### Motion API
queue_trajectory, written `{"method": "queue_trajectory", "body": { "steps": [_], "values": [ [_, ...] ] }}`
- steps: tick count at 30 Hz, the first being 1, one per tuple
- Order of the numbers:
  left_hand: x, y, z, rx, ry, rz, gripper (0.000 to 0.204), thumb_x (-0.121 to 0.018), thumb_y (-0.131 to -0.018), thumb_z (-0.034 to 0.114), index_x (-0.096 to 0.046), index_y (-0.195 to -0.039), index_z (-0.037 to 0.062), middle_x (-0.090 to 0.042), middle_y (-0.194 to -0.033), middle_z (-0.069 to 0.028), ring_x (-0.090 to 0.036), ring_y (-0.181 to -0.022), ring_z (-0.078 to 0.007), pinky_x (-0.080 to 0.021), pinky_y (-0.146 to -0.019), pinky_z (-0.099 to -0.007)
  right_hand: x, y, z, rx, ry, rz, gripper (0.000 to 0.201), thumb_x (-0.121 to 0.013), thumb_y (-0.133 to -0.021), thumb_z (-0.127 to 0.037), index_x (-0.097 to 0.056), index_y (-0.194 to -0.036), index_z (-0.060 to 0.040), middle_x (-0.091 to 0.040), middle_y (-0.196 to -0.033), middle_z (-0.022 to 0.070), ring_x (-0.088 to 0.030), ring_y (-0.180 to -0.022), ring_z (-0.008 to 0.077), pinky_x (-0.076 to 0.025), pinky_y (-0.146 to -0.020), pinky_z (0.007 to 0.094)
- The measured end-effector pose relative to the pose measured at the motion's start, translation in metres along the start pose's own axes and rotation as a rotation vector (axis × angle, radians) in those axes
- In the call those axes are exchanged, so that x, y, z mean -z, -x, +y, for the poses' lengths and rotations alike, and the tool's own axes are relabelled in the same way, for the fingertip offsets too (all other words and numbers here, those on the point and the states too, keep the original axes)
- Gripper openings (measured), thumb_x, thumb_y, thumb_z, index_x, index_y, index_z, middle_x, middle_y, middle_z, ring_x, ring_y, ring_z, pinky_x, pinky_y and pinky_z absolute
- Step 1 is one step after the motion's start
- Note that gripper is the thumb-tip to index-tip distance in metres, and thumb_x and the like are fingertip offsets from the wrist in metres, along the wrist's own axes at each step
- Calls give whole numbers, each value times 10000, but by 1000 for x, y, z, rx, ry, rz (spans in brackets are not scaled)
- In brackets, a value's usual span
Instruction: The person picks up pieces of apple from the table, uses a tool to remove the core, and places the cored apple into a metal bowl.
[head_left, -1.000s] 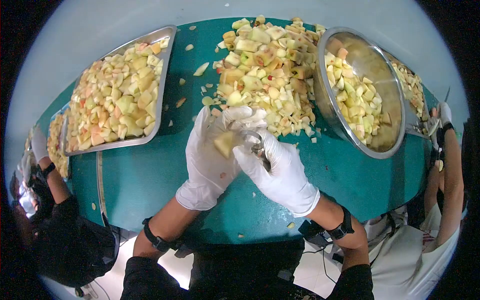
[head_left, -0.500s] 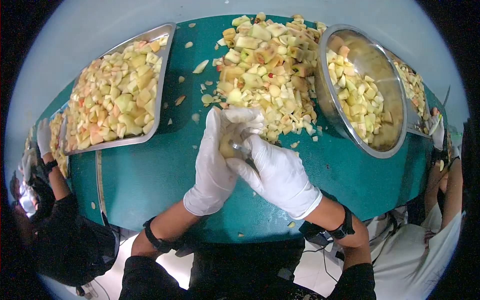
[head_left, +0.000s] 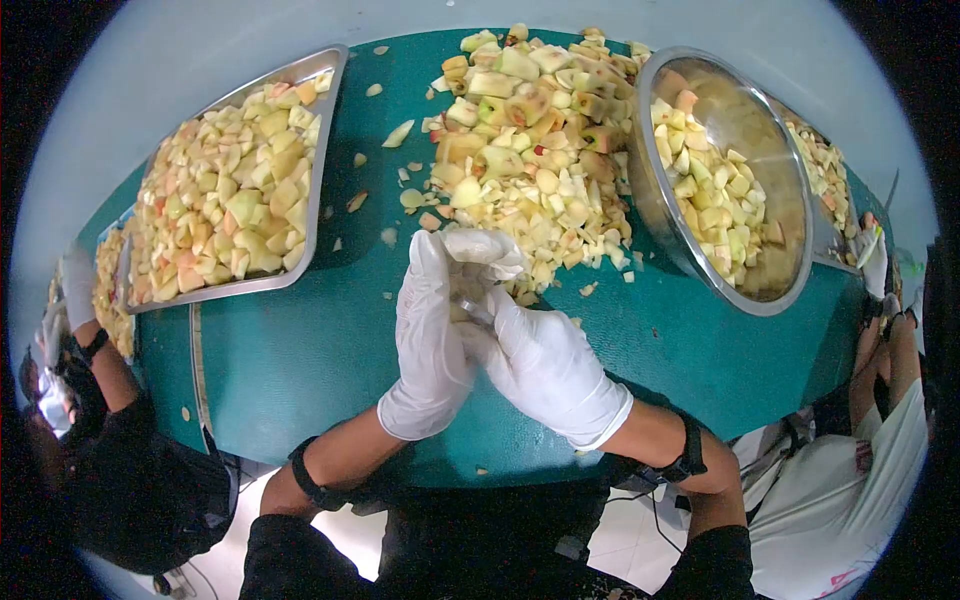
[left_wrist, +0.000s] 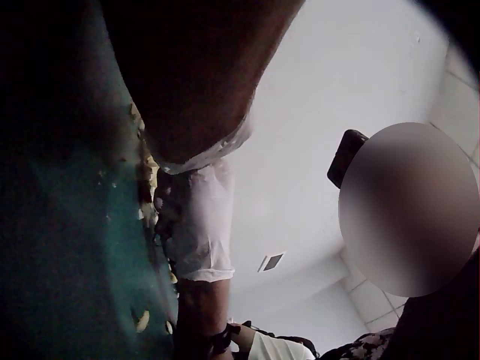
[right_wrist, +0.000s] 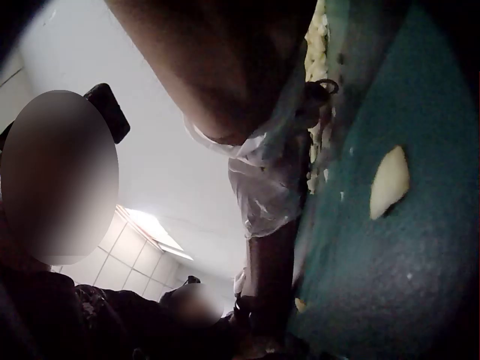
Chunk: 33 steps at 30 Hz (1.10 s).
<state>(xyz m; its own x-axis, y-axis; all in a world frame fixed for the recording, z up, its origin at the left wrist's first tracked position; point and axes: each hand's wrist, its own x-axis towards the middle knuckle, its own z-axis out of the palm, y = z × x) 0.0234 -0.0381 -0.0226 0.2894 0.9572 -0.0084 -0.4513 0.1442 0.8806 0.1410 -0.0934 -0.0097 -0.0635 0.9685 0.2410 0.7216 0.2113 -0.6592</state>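
In the head view my gloved left hand (head_left: 430, 345) is cupped, its fingers curved over a pale piece of apple that is now mostly hidden inside. My gloved right hand (head_left: 555, 370) grips a small metal tool with a curved loop (head_left: 477, 311), its working end inside the left hand's cup. The thumbs and palms come close together, low over the table's middle. Just beyond the fingertips lies a heap of cut apple pieces and trimmings (head_left: 540, 190). The wrist views show mostly forearms and glove cuffs.
A metal tray (head_left: 318, 190) full of apple chunks stands at the left. To the right, a tilted steel bowl (head_left: 650, 200) holds more chunks. Scraps dot the green table (head_left: 300, 370), one pale sliver (right_wrist: 390, 184) near the right wrist. Other people's gloved hands work at both sides.
A second ago the apple piece showed on the spread left palm; the left fingers have since curved over it. The right hand has brought the tool into that cup. Both hands have shifted slightly toward me.
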Motion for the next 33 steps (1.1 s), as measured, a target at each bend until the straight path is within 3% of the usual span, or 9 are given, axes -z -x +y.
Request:
{"method": "queue_trajectory", "body": {
  "steps": [5,10,13,17,19,22,29,32,33],
  "values": [
    [6,-2,-2,18,-10,-17,481,-358,-1126,441,-625,-1156,43,-691,-1099,-109,-675,-996,-191,-519,-909,-323,-4,0,5,-16,-55,-9,285,-654,-978,-292,-577,-1049,-26,-636,-632,202,-672,-576,397,-530,-493,504],
    [5,-1,-3,172,226,-3,449,-401,-1113,448,-631,-1107,63,-684,-1055,-97,-676,-981,-206,-527,-892,-335,1,-2,2,-58,-43,-63,269,-648,-975,-289,-598,-1023,-29,-636,-625,204,-673,-585,404,-542,-514,510],
    [9,-5,-8,212,298,10,423,-420,-1109,429,-634,-1097,64,-682,-1040,-89,-673,-975,-207,-528,-883,-338,6,-3,1,-82,21,-131,351,-688,-925,-162,-604,-1216,16,-653,-650,196,-675,-580,398,-550,-528,475],
    [11,-7,-5,246,360,-118,384,-429,-1112,387,-633,-1111,62,-681,-1035,-78,-668,-964,-204,-532,-885,-336,3,-3,7,-24,-35,-115,324,-682,-937,-171,-609,-1197,7,-619,-602,195,-662,-565,406,-538,-515,480],
    [11,-9,-6,286,406,-77,367,-438,-1111,369,-633,-1116,58,-681,-1037,-78,-666,-951,-199,-538,-877,-335,3,-3,10,-14,-71,-111,309,-677,-945,-178,-612,-1184,7,-622,-604,194,-662,-568,408,-535,-512,481],
    [13,-10,-5,346,465,-60,347,-453,-1108,352,-632,-1125,55,-682,-1035,-79,-662,-935,-196,-548,-858,-332,7,-5,5,-58,-69,-148,286,-621,-996,-312,-609,-985,-26,-635,-643,225,-663,-611,444,-535,-540,540],
    [20,-18,-2,447,543,-157,347,-455,-1109,351,-619,-1158,50,-680,-1022,-90,-661,-920,-208,-554,-826,-328,5,-7,8,-20,-188,-133,335,-601,-1014,-363,-630,-967,-33,-641,-654,223,-657,-614,453,-525,-539,543],
    [15,-19,9,469,629,-164,315,-444,-1101,351,-562,-1085,59,-592,-945,-85,-608,-894,-254,-538,-822,-403,4,-8,11,-43,-265,-111,348,-608,-1015,-378,-639,-1012,-31,-655,-684,220,-662,-626,447,-529,-547,529],
    [16,-20,8,464,665,-158,332,-452,-1096,359,-576,-1126,53,-617,-1001,-94,-621,-929,-266,-544,-843,-409,6,-8,10,-65,-279,-111,350,-614,-1013,-381,-642,-1034,-32,-661,-698,219,-666,-633,441,-531,-552,524]
  ]
}}
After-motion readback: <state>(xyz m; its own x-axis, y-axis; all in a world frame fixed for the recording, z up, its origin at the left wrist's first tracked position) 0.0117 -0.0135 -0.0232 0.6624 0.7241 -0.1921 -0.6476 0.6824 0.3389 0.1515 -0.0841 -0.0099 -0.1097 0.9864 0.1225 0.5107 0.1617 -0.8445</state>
